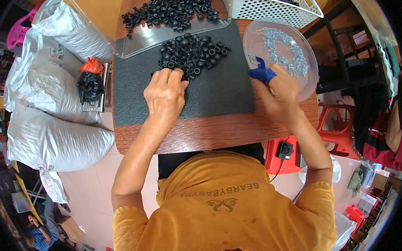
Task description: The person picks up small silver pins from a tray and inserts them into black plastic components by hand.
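Item 1: small, black, rounded parts of rubber or plastic, some with a hole showing (192, 52). Loose heap on the far middle of a dark grey, rectangular, rough-faced mat (134, 92).

Item 2: left hand (166, 91). At the heap's near left edge, fingers bent downward; whether a part is pinched beneath them cannot be told. Good practice: draw one part from this thin edge, where few others lean on it, and turn its hole into sight before gripping tighter.

Item 3: right hand (279, 91), with a bright blue, flexible wrap (261, 73) at the fingertips. Fingers curled over the near left side of the dish (item 4); cannot tell whether the grip is clenched on anything.

Item 4: round, shallow, clear plastic dish (255, 39), right of the mat, bearing small silvery pieces, seemingly metal (274, 45). Good practice: pick single pieces from the sparse patches with a light fingertip pinch, without pressing on the rim, which might tip the dish.

Item 5: clear plastic tray (168, 36), far side, with more black parts. Advisable to keep the left forearm low and clear of its near lip.
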Demonstrator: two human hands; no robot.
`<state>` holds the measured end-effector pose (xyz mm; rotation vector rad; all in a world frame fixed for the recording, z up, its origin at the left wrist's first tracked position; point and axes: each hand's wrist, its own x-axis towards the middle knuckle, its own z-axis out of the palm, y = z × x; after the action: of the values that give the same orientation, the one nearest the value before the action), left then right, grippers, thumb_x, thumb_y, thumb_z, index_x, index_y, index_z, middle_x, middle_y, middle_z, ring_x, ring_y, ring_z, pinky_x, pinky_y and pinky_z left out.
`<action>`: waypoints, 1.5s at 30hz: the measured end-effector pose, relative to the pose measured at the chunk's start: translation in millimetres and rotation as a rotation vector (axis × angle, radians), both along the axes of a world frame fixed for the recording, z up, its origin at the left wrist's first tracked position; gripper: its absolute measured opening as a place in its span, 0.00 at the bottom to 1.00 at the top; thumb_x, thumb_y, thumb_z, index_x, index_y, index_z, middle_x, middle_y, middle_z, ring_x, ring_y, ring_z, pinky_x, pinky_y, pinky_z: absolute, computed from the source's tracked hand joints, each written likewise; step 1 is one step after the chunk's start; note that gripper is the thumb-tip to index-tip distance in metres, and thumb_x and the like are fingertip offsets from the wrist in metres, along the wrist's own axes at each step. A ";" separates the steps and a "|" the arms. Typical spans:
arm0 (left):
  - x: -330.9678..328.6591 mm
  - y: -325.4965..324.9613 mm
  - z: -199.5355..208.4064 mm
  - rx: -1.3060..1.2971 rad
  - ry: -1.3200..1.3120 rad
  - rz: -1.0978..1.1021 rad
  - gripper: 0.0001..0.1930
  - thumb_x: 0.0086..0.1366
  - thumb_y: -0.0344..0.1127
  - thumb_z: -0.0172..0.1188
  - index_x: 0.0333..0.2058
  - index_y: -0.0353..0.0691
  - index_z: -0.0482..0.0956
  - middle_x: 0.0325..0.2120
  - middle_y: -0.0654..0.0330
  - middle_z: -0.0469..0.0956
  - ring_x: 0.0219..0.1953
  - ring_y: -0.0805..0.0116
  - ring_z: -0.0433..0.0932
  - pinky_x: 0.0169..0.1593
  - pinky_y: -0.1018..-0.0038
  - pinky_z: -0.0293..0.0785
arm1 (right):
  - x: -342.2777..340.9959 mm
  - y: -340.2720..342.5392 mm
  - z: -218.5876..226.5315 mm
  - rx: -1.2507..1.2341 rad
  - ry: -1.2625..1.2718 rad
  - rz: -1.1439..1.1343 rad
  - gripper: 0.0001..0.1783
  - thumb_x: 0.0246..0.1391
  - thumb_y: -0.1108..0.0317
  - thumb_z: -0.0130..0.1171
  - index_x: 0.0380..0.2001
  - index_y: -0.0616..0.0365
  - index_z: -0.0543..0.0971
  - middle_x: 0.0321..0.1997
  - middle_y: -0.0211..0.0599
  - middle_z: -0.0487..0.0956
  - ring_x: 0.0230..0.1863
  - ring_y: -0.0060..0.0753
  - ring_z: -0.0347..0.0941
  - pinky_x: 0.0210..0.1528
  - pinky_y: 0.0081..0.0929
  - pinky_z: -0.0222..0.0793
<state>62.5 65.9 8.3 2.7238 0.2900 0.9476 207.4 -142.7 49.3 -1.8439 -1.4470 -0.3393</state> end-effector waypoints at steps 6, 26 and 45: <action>-8.9 -11.0 0.0 -0.194 0.006 0.032 0.16 0.42 0.22 0.64 0.34 0.36 0.75 0.23 0.57 0.75 0.26 0.62 0.75 0.30 0.71 0.71 | -17.4 26.9 -15.9 0.040 0.139 -0.009 0.08 0.36 0.82 0.60 0.23 0.65 0.72 0.23 0.45 0.71 0.25 0.49 0.66 0.24 0.39 0.61; 15.8 -10.0 5.2 -0.035 0.081 0.014 0.13 0.43 0.27 0.65 0.29 0.36 0.74 0.25 0.55 0.74 0.30 0.56 0.75 0.34 0.66 0.70 | -16.6 -25.7 -2.7 0.054 0.111 -0.204 0.07 0.38 0.82 0.60 0.26 0.64 0.75 0.19 0.43 0.70 0.23 0.46 0.66 0.24 0.36 0.61; 0.2 -37.2 22.4 -0.022 0.007 -0.177 0.16 0.42 0.19 0.62 0.33 0.35 0.73 0.28 0.54 0.73 0.29 0.58 0.73 0.30 0.70 0.71 | 81.2 -2.5 -41.9 -0.337 -0.272 -0.240 0.07 0.38 0.78 0.58 0.21 0.61 0.70 0.25 0.43 0.71 0.32 0.47 0.68 0.34 0.38 0.66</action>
<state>62.6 28.7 30.7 2.6795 0.0588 0.8804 288.6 -145.2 7.4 -2.3268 -1.5372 -0.5047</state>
